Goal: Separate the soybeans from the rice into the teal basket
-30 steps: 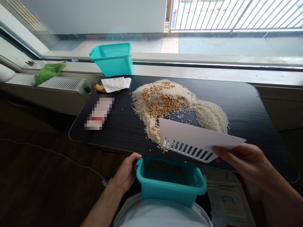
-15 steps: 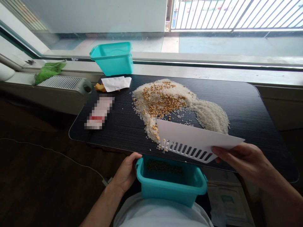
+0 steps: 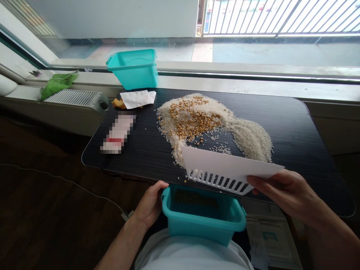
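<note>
My right hand grips the right end of a white plastic scraper with a row of slots along its lower edge. The scraper leans over the near side of the black table, its left end against a strip of rice. Behind it spreads a heap of white rice with yellow soybeans mixed into the left part. My left hand is closed on the left rim of a turquoise bin, held below the table edge against my body. Small dark greenish grains lie in the bin.
Another turquoise bin stands at the table's back left, by the window. In front of it lie white paper on a yellow cloth and a blurred pinkish item. A radiator holding a green cloth is at left.
The scraper and my right hand have shifted slightly left and toward me. More loose rice shows behind the scraper. My left hand and the bin have stayed put.
</note>
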Motion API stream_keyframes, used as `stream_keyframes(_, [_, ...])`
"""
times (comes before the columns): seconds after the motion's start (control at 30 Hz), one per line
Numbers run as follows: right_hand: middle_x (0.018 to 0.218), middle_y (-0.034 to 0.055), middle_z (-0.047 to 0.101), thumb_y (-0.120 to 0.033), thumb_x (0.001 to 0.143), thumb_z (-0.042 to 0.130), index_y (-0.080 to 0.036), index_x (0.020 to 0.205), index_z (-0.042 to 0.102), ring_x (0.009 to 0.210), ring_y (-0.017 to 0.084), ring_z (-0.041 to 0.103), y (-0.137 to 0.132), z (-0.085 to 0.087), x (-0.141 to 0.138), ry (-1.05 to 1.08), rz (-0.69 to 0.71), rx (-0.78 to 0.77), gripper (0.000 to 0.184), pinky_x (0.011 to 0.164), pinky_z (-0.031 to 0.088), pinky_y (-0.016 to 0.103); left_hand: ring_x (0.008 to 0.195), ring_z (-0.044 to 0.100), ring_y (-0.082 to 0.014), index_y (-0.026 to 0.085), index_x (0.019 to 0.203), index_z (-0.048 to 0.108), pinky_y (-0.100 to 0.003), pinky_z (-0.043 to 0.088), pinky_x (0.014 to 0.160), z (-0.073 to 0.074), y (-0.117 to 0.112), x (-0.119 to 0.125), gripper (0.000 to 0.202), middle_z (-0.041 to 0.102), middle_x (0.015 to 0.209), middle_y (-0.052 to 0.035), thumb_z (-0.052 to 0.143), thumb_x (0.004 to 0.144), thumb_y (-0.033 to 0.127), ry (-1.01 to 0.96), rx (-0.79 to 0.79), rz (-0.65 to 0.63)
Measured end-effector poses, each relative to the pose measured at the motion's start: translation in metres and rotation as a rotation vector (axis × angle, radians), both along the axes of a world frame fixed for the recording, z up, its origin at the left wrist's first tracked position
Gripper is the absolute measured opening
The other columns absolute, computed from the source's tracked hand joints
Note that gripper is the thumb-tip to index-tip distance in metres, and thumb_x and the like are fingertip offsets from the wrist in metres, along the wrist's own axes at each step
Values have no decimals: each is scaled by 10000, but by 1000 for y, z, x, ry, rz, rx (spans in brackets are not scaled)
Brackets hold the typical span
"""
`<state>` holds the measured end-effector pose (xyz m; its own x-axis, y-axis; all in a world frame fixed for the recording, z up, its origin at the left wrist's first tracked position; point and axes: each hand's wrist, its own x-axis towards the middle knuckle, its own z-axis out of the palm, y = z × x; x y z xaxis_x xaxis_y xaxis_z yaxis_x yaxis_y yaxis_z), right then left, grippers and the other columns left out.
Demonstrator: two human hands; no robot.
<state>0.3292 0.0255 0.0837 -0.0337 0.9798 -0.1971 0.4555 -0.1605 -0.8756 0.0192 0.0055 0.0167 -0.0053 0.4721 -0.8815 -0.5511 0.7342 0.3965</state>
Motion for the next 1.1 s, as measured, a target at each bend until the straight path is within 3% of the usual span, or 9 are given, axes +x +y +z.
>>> stream_keyframes(0.1, [761, 83, 797, -589, 743, 826, -213, 823, 865, 669, 238, 741, 0, 2, 3, 89, 51, -56, 386, 604, 641, 271, 512, 572, -118, 125, 565, 661, -224, 497, 554, -1, -1, -1, 168, 649, 570, -24, 648, 732, 119, 6, 8, -20])
stream_keyframes(0.33, [609, 41, 714, -567, 769, 783, -225, 771, 840, 567, 194, 653, 7, -1, -20, 89, 111, 13, 347, 481, 572, 245, 537, 599, -134, 133, 602, 677, -235, 509, 583, -4, -2, -2, 118, 672, 606, -27, 673, 720, 132, -16, 21, -22])
stream_keyframes(0.53, [662, 44, 729, -551, 841, 728, -213, 811, 832, 583, 183, 655, 8, -10, -19, 65, 221, -7, 355, 489, 559, 230, 517, 583, -128, 129, 591, 674, -235, 504, 568, -3, -2, -2, 120, 652, 570, -17, 669, 709, 148, -7, 16, -37])
stream_keyframes(0.67, [639, 33, 719, -514, 839, 744, -217, 793, 827, 590, 185, 666, 8, -5, -16, 86, 198, 28, 312, 491, 554, 225, 506, 560, -122, 125, 567, 663, -233, 489, 543, -6, -2, -4, 124, 618, 543, -13, 687, 680, 171, -7, 28, -67])
stream_keyframes(0.9, [808, 32, 765, -474, 873, 705, -221, 835, 827, 604, 157, 646, 19, -8, -37, 81, 256, 95, 284, 527, 548, 223, 499, 530, -116, 131, 563, 663, -231, 481, 538, -5, -1, -5, 124, 590, 529, -3, 672, 680, 170, 12, 33, -91])
stream_keyframes(1.1, [803, 28, 721, -408, 924, 646, -184, 880, 803, 636, 126, 606, 30, -13, -53, 146, 367, 111, 277, 555, 509, 185, 513, 548, -129, 127, 606, 691, -244, 501, 552, -5, 1, -8, 67, 624, 550, -10, 716, 632, 184, 24, 34, -133])
